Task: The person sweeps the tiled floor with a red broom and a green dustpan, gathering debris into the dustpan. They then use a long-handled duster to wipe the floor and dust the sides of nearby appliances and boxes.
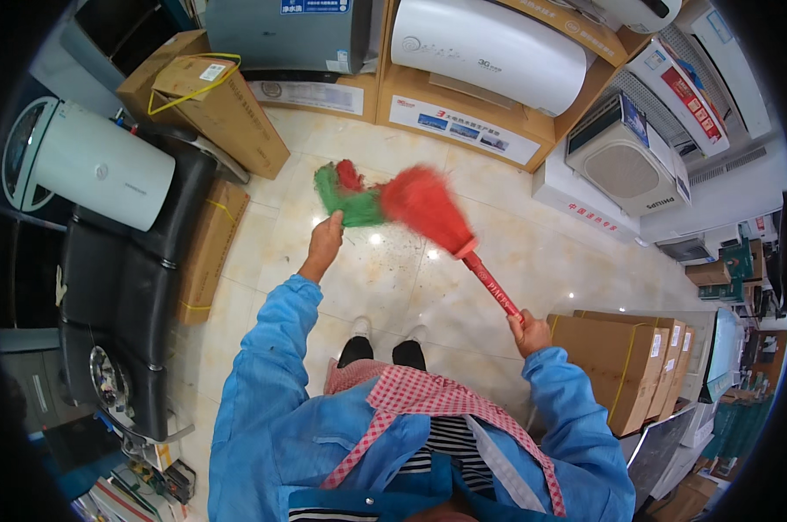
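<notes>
My right hand grips the end of the red handle of a fibre duster, which slants up and left. Its red head is blurred, and the handle bears writing. My left hand pinches the lower edge of a green fibrous bundle, which has a red tuft at its top. Where the green meets the red head, I cannot tell whether the two are joined. Dark bits of debris lie scattered on the tiled floor below.
A black sofa bearing a pale cylindrical appliance stands at left, with cardboard boxes beside it. A wooden display shelf holds a white water heater ahead. At right are an outdoor unit and several upright cartons.
</notes>
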`<action>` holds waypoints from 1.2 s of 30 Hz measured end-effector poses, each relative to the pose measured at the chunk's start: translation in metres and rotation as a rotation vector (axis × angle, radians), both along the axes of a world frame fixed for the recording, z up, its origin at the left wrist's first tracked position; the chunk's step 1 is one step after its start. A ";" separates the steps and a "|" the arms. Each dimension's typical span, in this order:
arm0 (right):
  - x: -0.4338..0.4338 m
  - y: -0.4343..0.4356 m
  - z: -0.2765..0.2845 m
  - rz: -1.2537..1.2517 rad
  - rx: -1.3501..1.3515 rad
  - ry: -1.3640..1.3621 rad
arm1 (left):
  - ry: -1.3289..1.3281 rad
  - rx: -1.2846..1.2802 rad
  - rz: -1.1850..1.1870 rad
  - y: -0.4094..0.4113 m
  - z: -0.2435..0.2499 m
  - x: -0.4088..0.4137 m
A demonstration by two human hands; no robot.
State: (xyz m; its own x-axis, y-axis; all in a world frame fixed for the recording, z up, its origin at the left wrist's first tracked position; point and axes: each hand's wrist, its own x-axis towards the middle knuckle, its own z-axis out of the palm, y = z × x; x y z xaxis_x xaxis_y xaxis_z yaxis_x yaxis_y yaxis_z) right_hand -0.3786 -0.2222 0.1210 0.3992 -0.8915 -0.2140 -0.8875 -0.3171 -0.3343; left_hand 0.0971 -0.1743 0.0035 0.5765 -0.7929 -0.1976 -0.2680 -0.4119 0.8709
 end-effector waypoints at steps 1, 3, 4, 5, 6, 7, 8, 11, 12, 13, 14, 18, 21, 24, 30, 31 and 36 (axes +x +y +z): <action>-0.001 -0.006 -0.004 -0.015 -0.036 0.043 | 0.023 0.027 0.032 0.001 0.005 0.010; -0.005 -0.013 -0.001 -0.009 -0.039 0.186 | -0.066 0.007 0.121 0.003 0.018 0.030; -0.003 -0.019 0.009 0.013 -0.062 0.234 | -0.123 -0.010 0.176 0.007 0.021 0.042; 0.002 -0.025 0.020 0.033 -0.086 0.282 | -0.206 -0.027 0.214 0.012 0.003 0.062; 0.006 -0.028 0.033 0.068 -0.147 0.297 | -0.202 -0.012 0.212 0.008 0.007 0.062; 0.011 -0.030 0.047 0.116 -0.181 0.263 | -0.202 0.004 0.211 0.005 0.015 0.061; 0.018 -0.029 0.060 0.164 -0.215 0.230 | 0.028 -0.184 0.266 0.001 0.020 0.054; 0.054 -0.018 0.098 0.307 -0.242 0.067 | 0.453 -0.603 0.376 -0.006 0.026 0.029; 0.066 -0.014 0.100 0.348 -0.232 0.014 | 0.424 -0.655 0.376 -0.007 0.020 0.027; 0.072 -0.013 0.102 0.391 -0.221 -0.042 | 0.391 -0.706 0.379 -0.007 0.014 0.025; 0.078 -0.017 0.090 0.386 -0.187 -0.018 | 0.355 -0.757 0.386 -0.004 0.006 0.027; 0.038 -0.056 0.009 0.142 -0.166 0.244 | 0.232 -0.207 0.168 0.004 0.058 0.032; 0.028 -0.069 -0.004 0.035 -0.104 0.341 | 0.128 -0.213 0.229 0.012 0.060 0.052; 0.033 -0.053 0.031 0.097 -0.146 0.377 | -0.010 -0.237 0.263 0.027 0.028 0.070; 0.073 0.000 0.084 0.340 -0.102 -0.057 | -0.395 -0.515 0.135 0.003 0.011 0.060; 0.070 -0.005 0.072 0.308 -0.137 0.001 | -0.459 -0.612 0.094 -0.004 0.016 0.054; 0.039 -0.055 -0.001 0.045 -0.137 0.261 | 0.295 -0.146 0.137 -0.006 0.065 0.045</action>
